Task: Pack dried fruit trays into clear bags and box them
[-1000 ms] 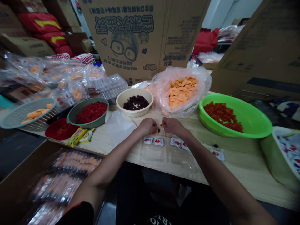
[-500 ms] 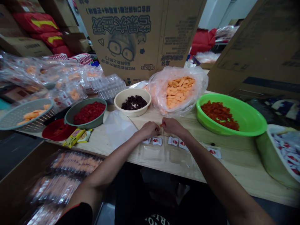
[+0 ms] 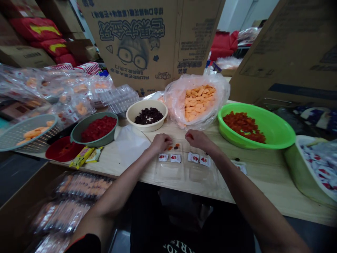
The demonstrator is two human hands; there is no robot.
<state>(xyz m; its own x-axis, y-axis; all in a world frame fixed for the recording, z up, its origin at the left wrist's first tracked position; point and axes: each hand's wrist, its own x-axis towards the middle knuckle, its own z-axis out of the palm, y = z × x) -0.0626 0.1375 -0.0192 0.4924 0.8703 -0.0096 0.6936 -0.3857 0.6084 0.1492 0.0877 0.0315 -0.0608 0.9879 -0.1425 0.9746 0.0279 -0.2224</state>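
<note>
My left hand [image 3: 161,143] is closed over the back left of a clear plastic tray [image 3: 170,172]; what its fingers pinch is too small to make out. Beside its fingertips lie small orange and dark pieces [image 3: 177,146]. My right hand [image 3: 196,138], fingers curled together, hovers over the back of a second clear tray [image 3: 201,174], its contents hidden. Two small white packets with red print [image 3: 175,158] sit in the left tray, and two more [image 3: 193,157] in the right one. Another packet lies partly behind my right forearm.
Behind are a cream bowl [image 3: 131,109] of dark pieces and a plastic bag [image 3: 223,88] of orange pieces. A green basin [image 3: 281,135] stands right, a grey-green bowl [image 3: 75,135] of red pieces left. Upright cardboard [image 3: 163,52] rises behind. Packed trays [image 3: 79,184] fill a lower box.
My hands have drawn apart, the left to the left and the right slightly to the right. Orange and dark pieces now show between them. The camera view has shifted slightly.
</note>
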